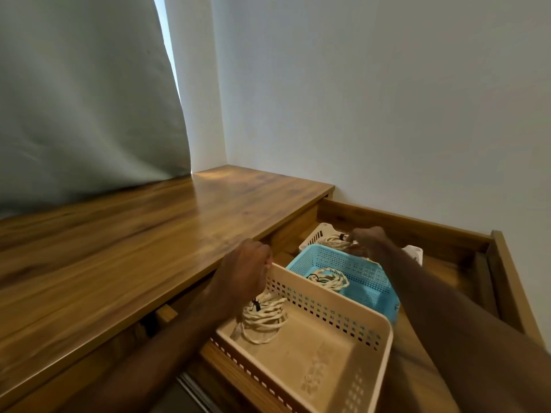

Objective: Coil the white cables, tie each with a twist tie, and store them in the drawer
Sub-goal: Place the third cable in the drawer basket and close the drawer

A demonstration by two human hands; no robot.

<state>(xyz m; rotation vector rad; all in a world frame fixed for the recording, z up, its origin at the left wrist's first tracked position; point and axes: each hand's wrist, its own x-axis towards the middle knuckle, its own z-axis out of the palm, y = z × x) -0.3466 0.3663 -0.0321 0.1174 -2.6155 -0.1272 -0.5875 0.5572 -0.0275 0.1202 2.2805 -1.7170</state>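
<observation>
The wooden drawer stands pulled out and holds three baskets. A coiled white cable with a dark tie lies in the beige basket, nearest me. My left hand grips that basket's far left corner. A second coiled cable lies in the blue basket. My right hand reaches over the white basket at the back, its fingers curled on a third coiled cable there. Part of this coil is hidden by the hand.
The wooden desk top stretches to the left of the drawer. A grey curtain hangs over its far left edge. White walls close in behind and to the right of the drawer.
</observation>
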